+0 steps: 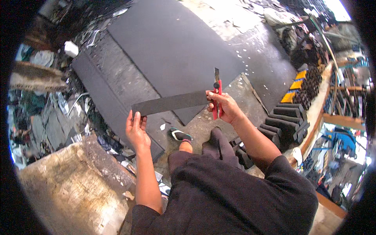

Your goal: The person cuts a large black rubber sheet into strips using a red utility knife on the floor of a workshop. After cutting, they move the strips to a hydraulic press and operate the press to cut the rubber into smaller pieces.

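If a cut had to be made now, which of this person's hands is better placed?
Probably the right hand: it grips the red cutter, whose blade points up and away from the body. The left hand has no tool and is at the left end of the dark strip.

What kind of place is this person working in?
It looks like a cluttered workshop, though I can't be sure: a big dark sheet lies flat, dark blocks sit together at the right, and the right hand holds a red knife.
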`<move>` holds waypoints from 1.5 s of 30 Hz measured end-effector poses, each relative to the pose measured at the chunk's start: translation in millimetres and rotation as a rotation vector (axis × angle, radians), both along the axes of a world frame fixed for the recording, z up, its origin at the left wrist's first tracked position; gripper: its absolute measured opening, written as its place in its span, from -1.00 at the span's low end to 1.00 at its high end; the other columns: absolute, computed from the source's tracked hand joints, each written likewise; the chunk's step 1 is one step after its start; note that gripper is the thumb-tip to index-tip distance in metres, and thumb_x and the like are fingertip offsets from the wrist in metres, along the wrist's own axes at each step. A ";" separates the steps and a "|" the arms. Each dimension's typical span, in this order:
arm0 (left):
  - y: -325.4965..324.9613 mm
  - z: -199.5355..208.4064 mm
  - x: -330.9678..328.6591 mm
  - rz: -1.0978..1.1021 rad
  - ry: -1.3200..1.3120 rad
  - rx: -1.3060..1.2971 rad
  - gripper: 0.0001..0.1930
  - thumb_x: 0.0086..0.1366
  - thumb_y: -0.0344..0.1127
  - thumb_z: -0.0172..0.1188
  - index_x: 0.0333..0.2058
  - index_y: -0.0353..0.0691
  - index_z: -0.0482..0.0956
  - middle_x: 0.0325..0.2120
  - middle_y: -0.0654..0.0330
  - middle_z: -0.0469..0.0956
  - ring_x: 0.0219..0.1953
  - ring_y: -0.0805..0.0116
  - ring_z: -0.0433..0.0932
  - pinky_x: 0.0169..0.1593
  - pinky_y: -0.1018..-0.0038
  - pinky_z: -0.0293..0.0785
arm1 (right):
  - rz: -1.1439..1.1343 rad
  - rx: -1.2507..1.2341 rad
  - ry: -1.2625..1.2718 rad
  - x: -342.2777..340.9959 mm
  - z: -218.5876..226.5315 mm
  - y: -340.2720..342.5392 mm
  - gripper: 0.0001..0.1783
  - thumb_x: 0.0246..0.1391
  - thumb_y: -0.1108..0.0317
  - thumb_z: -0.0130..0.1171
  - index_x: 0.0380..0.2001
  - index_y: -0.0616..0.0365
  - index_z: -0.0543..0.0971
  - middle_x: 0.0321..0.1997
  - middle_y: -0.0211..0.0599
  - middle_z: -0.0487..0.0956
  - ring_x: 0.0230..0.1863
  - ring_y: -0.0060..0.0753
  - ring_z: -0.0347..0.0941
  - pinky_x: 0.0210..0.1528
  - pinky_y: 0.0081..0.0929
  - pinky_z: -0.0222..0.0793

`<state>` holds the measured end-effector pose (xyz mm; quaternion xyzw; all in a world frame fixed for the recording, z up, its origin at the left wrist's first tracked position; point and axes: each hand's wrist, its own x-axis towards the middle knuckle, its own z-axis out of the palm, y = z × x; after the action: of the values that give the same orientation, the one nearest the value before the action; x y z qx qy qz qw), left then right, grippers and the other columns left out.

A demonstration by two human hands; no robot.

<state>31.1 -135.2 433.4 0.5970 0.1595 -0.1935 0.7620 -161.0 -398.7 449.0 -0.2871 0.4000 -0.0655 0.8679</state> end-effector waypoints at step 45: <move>-222.0 -377.2 698.6 -0.257 0.433 0.160 -0.60 0.35 -0.26 0.26 0.09 -0.29 0.49 -0.12 0.24 0.59 -0.13 0.46 0.57 -0.08 0.51 0.51 | 0.299 -0.443 0.521 730.0 -329.1 -269.2 -0.69 0.28 0.30 0.18 -0.02 0.27 0.51 -0.16 -0.33 0.62 -0.23 -0.47 0.54 -0.17 -0.44 0.49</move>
<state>729.7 -357.2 56.1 0.6153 0.2564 -0.3989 0.6297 568.9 -667.9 119.9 -0.5303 0.5372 0.0525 0.6538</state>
